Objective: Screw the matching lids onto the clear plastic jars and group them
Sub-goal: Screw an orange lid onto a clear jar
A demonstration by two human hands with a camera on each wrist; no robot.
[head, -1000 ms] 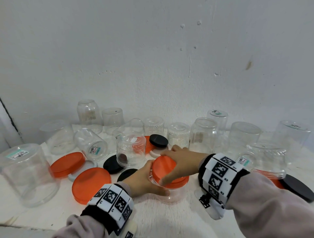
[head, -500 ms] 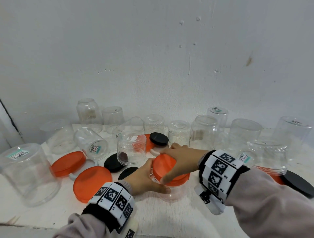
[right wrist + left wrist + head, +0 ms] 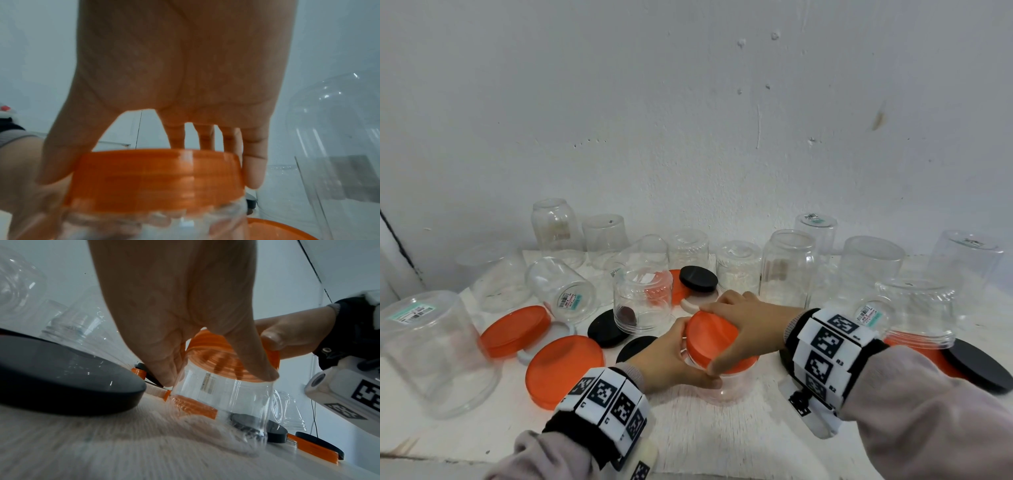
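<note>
Head view: clear jar stands on the white table, front centre, orange lid seated on its mouth. Left hand wraps the jar body; right hand grasps the lid.
Left wrist view: fingers curl round the jar wall.
Right wrist view: fingertips clasp the lid rim
</note>
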